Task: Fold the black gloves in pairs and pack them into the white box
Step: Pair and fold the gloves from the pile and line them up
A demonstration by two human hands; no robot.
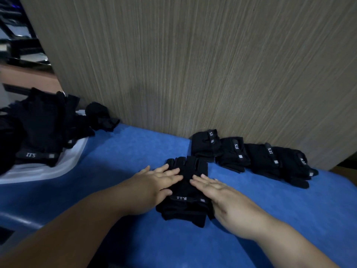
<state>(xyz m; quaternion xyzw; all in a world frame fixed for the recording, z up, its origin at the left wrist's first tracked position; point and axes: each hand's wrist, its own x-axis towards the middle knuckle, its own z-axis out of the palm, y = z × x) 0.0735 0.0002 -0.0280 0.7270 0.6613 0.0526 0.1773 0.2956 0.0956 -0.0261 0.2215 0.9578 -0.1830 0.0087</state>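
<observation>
A pair of black fingerless gloves (186,192) lies stacked on the blue table (125,161), a white-lettered wrist strap facing me. My left hand (154,185) rests flat on the pair's left side, fingers straight. My right hand (222,194) presses flat on its right side. Along the back wall sits a row of several folded glove pairs (249,157). At the left, a white box (58,169) holds a heap of loose black gloves (38,128).
A grey-brown textured wall panel (193,64) rises directly behind the table. One crumpled black glove (101,117) lies against it beside the box. Dark shelving (17,35) shows at the far left. The table's right edge runs behind the folded row.
</observation>
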